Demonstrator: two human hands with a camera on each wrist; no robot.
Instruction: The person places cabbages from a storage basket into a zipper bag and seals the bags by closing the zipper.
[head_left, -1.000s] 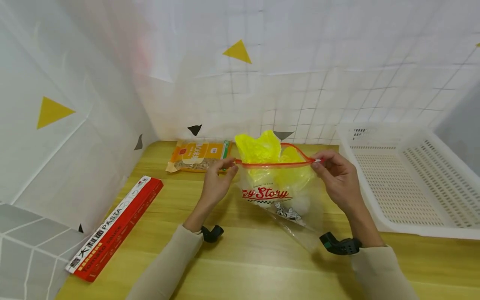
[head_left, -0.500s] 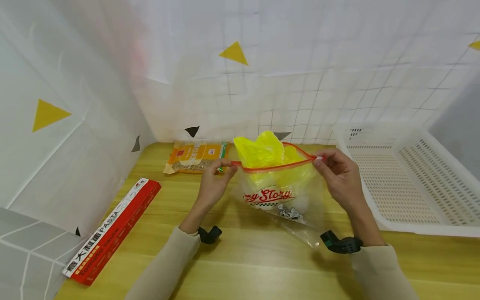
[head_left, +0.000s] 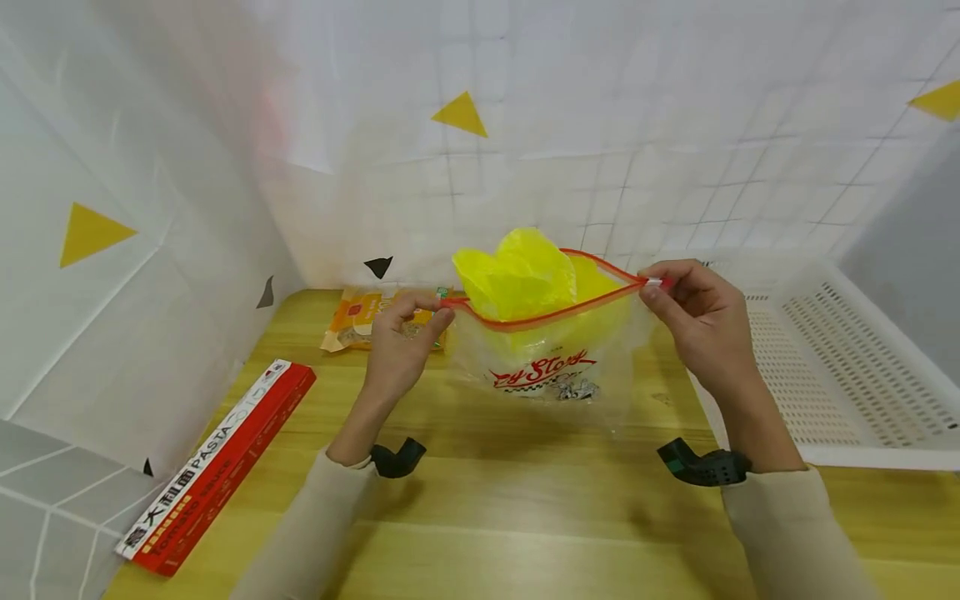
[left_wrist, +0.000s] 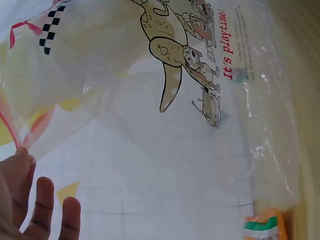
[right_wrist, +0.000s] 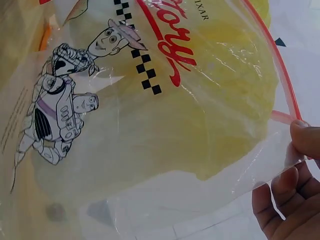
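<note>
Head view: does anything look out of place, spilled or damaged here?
One thing stands out: the yellow item pokes above the mouth of the red-rimmed clear bag, which gapes between the left hand and right hand, so the item isn't fully inside. I see no spill or obvious damage.

White draped walls [head_left: 360, 100], wood-grain tabletop [head_left: 525, 525]

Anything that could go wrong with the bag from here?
The yellow item pokes above the red zip of the clear bag, so it might snag if the zip is closed. The left hand and right hand pinch only the zip's ends; should either slip, the bag could sag.
</note>
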